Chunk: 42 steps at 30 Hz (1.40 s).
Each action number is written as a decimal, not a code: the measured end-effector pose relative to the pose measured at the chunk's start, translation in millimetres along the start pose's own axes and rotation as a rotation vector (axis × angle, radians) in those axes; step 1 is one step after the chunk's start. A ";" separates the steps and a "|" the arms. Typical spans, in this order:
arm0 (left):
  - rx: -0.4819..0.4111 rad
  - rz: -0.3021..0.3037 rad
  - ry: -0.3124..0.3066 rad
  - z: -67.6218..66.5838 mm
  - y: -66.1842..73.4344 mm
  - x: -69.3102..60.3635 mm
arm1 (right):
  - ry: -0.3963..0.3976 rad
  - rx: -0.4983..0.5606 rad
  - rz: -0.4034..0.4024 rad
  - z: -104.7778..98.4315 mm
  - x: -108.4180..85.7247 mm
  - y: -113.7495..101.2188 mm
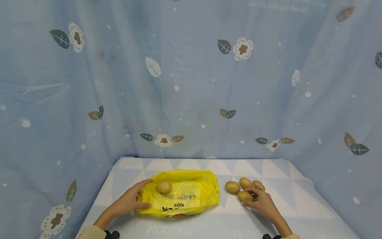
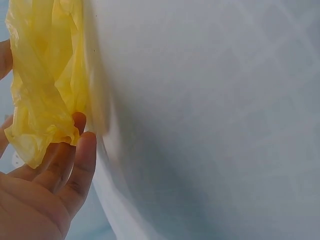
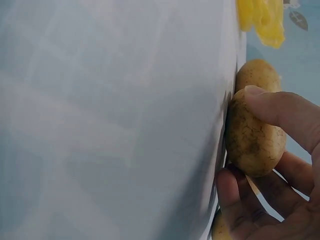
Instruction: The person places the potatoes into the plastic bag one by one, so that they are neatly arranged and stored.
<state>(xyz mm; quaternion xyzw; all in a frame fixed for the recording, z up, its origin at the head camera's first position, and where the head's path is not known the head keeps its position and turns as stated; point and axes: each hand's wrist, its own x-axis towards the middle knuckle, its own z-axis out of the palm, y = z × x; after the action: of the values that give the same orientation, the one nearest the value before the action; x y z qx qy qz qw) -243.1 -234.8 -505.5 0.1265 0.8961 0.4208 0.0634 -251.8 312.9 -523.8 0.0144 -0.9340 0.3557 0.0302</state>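
A yellow plastic bag (image 1: pixel 191 199) lies spread on the table with its mouth facing up, and one potato (image 1: pixel 164 187) sits inside it. My left hand (image 1: pixel 131 199) holds the bag's left end, thumb and fingers spread around it; in the left wrist view the fingers (image 2: pixel 82 165) curl against the crumpled plastic. To the right of the bag, my right hand (image 1: pixel 262 202) grips a potato (image 3: pixel 255 132) between thumb and fingers, low at the table surface. Close to that hand lie three other potatoes: one on the left (image 1: pixel 232 187), one behind (image 1: pixel 246 183), one at right (image 1: pixel 258 185).
The table (image 1: pixel 238 222) has a pale cloth with blue and white triangles. Behind it and along both sides hangs a blue curtain (image 1: pixel 191 99) printed with leaves and flowers. A gap of table separates the bag from the potatoes.
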 end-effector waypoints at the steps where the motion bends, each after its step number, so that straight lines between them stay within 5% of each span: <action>1: -0.003 0.000 -0.003 0.3 0.0 -0.2 | 0.001 -0.007 0.003 -0.1 -1.0 -0.6; 31: -0.009 0.009 0.006 0.5 -4.9 0.8 | 0.095 0.044 -0.115 -9.3 1.1 -27.3; 42: -0.020 0.021 -0.002 1.1 -5.8 0.4 | 0.062 0.073 -0.079 -7.5 1.1 -38.9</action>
<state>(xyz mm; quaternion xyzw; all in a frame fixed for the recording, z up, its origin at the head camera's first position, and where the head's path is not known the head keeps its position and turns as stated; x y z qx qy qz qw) -244.2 -237.4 -510.6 0.1355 0.8904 0.4301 0.0613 -250.7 288.8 -492.3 0.0415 -0.9178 0.3882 0.0727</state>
